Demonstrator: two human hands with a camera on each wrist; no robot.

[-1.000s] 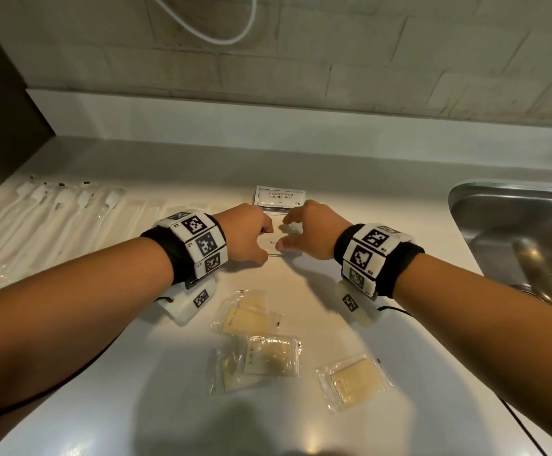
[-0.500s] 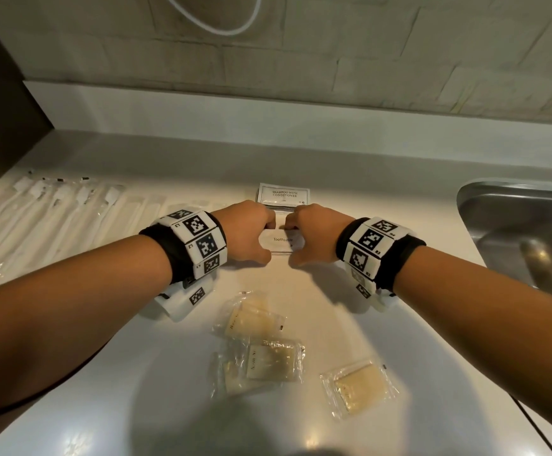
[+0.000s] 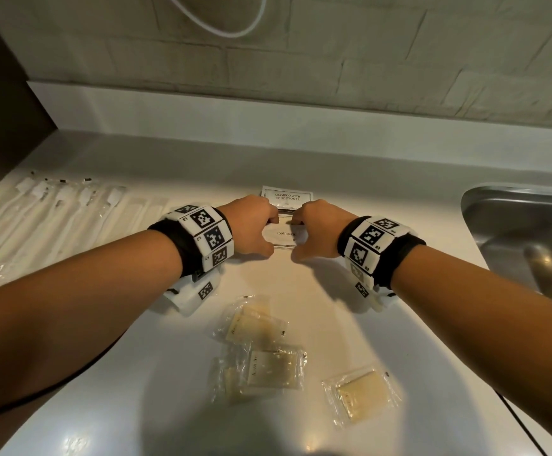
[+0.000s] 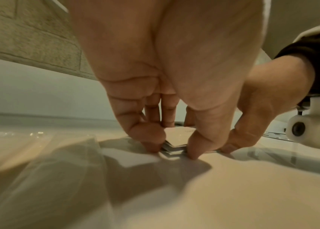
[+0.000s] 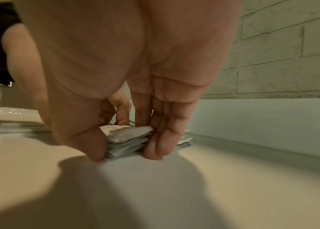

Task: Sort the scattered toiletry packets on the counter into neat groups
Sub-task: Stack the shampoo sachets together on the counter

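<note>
A small stack of white toothpaste packets [image 3: 284,236] lies mid-counter. My left hand [image 3: 254,230] pinches its left end and my right hand [image 3: 312,232] pinches its right end, thumbs in front and fingers behind. The left wrist view shows my left thumb and fingertips [image 4: 193,148] pressed at the edges of the toothpaste stack [image 4: 175,139]. In the right wrist view the right thumb and fingers [image 5: 155,147] squeeze the toothpaste stack [image 5: 127,139]. Just behind it lies a shampoo-with-conditioner packet [image 3: 287,195]. Several clear sachets with yellowish contents [image 3: 269,366] lie scattered nearer me.
Wrapped toothbrushes [image 3: 47,218] lie in a row at the far left of the white counter [image 3: 350,179]. A steel sink [image 3: 524,232] sits at the right edge. A tiled wall and low backsplash close the back.
Both hands have closed in on the toothpaste stack from either side, the right hand shifting from resting over it to pinching its right end. The hands now sit closer together.
</note>
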